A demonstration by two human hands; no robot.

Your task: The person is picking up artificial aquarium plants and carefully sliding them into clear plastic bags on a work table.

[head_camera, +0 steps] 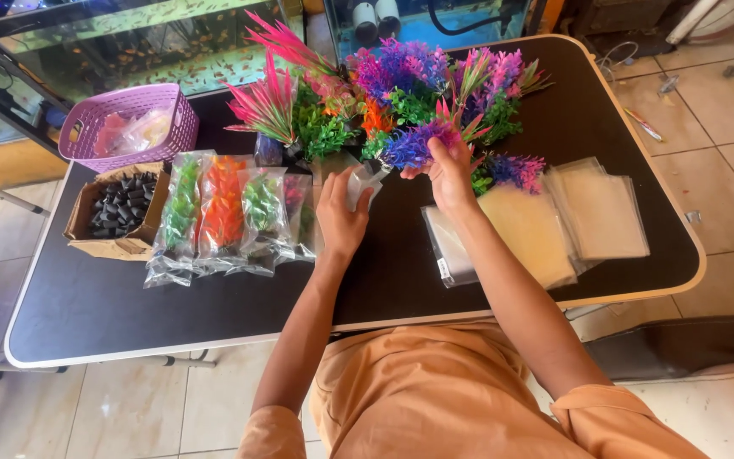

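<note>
Fingers (431,151) of our right hand (450,177) clamped on a purple plastic plant sprig (414,143), our left hand (340,217) gripping a clear plastic bag (362,182) above the black surface (214,306).

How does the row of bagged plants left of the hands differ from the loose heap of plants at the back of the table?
The bagged plants lie flat, each sealed in a clear bag, side by side in a row; the loose plants stand unwrapped in a bushy heap. The bagged ones are green and orange; the loose heap adds pink, purple and blue. The right hand grips a loose purple plant; no hand touches the bagged row. Both are plastic plants on the black table.
</note>
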